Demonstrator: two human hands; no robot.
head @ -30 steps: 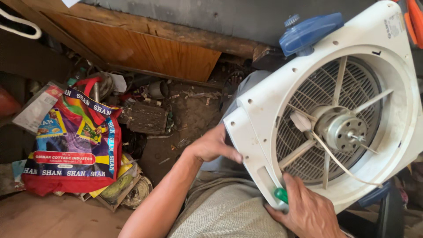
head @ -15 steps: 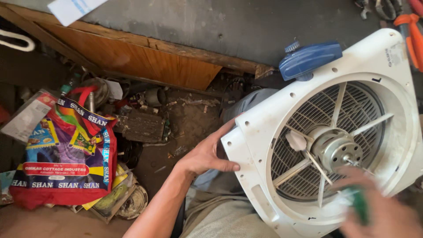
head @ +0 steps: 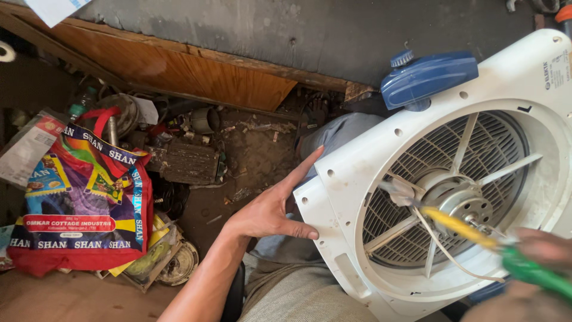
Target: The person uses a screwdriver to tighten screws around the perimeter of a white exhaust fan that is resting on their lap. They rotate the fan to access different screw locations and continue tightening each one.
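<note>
Under left hand [head: 268, 214]: white fan housing [head: 351, 203], spread fingers brace its rim | bulky, rigid plastic, probably light | right hand [head: 536, 256] clutching green-handled screwdriver [head: 476, 235] at motor hub [head: 465, 206]

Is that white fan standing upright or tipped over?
Tipped. The white fan housing leans at a slant across the person's lap, the left hand steadying its corner; its blue knob points sideways.
</note>
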